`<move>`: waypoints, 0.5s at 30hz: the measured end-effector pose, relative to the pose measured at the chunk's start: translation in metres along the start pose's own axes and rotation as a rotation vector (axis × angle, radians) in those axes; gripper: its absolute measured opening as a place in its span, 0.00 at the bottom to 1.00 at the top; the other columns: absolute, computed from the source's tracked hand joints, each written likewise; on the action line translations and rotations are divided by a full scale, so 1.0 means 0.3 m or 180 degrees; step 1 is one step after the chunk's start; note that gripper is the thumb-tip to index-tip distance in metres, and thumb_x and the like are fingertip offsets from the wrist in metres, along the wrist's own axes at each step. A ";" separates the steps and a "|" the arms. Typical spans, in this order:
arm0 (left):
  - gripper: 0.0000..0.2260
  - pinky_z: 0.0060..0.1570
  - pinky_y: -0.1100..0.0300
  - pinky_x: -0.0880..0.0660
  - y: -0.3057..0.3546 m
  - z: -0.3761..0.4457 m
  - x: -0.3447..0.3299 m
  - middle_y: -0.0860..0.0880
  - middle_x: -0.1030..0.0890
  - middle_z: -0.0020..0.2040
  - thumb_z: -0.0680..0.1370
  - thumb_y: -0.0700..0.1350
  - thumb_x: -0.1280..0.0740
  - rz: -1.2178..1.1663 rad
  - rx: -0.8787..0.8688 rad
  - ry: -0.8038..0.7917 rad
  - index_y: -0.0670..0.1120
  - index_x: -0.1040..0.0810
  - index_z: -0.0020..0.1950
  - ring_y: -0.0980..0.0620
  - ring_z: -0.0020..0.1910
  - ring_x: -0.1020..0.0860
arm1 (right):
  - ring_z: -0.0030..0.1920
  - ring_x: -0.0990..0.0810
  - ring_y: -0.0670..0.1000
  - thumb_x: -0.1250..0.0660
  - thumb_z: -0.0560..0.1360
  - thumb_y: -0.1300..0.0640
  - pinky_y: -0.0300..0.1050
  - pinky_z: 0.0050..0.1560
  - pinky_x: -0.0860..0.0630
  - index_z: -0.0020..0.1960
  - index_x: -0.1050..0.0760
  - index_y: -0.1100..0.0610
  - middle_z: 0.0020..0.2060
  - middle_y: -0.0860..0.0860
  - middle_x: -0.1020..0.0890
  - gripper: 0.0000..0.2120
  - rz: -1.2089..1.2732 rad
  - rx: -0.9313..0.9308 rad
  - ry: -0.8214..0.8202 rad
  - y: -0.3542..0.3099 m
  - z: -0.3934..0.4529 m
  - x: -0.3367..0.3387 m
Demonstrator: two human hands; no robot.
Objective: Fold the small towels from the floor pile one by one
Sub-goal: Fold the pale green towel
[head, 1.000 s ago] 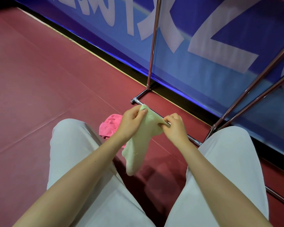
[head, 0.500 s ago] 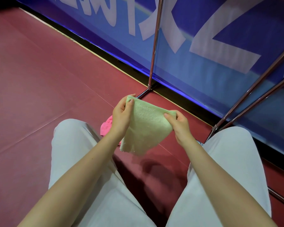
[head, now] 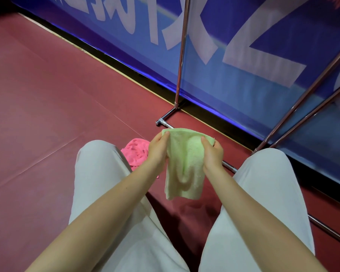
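Head view: at centre frame I have the green towel (head: 185,163) hanging between my knees, its long axis running up and down the frame. My left hand (head: 157,149) pinches the top left corner and my right hand (head: 212,153) pinches the top right, both equally near. I judge the next fold turns on that hanging length, bottom edge below both hands. Farther left, the pink towel (head: 136,152) lies on the floor (head: 47,107), beyond my left knee.
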State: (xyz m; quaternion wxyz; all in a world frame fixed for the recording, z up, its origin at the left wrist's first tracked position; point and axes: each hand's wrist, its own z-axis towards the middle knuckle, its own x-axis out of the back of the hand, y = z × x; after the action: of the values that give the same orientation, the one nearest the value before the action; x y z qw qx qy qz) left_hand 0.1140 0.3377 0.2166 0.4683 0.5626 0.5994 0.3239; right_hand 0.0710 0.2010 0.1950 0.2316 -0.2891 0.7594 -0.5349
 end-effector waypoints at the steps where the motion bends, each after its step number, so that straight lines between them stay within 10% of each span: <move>1: 0.10 0.39 0.61 0.26 -0.003 -0.001 -0.013 0.52 0.19 0.44 0.82 0.43 0.42 -0.0052 0.0026 -0.0033 0.49 0.20 0.52 0.54 0.42 0.22 | 0.52 0.19 0.55 0.32 0.75 0.55 0.52 0.56 0.22 0.51 0.24 0.56 0.49 0.53 0.18 0.06 0.0040 -0.0021 0.0010 0.002 -0.005 -0.006; 6: 0.12 0.38 0.63 0.25 -0.035 -0.018 -0.070 0.49 0.18 0.50 0.83 0.44 0.43 -0.0033 0.0049 -0.0277 0.44 0.21 0.59 0.53 0.46 0.20 | 0.48 0.19 0.56 0.34 0.75 0.54 0.53 0.52 0.22 0.49 0.25 0.57 0.48 0.57 0.19 0.07 -0.0079 0.0139 -0.0144 -0.001 -0.051 -0.038; 11: 0.12 0.57 0.49 0.22 -0.063 -0.022 -0.122 0.42 0.16 0.53 0.81 0.44 0.41 0.0209 -0.0178 -0.0457 0.45 0.18 0.56 0.45 0.55 0.19 | 0.44 0.19 0.51 0.36 0.78 0.53 0.48 0.47 0.21 0.50 0.24 0.58 0.44 0.55 0.18 0.09 -0.0208 0.0439 -0.0504 -0.019 -0.084 -0.045; 15: 0.14 0.49 0.54 0.23 -0.062 0.027 -0.124 0.43 0.18 0.52 0.81 0.46 0.41 0.0016 -0.0096 -0.0467 0.43 0.20 0.59 0.47 0.49 0.21 | 0.37 0.20 0.46 0.40 0.79 0.60 0.42 0.42 0.22 0.50 0.21 0.60 0.37 0.53 0.19 0.09 -0.0248 0.0661 -0.0759 -0.047 -0.074 -0.045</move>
State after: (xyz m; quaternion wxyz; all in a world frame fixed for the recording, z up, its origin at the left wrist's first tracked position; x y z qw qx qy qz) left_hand 0.1118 0.2972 0.2040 0.5186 0.5793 0.5571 0.2919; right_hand 0.0689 0.2217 0.2161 0.3277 -0.3543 0.6554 -0.5809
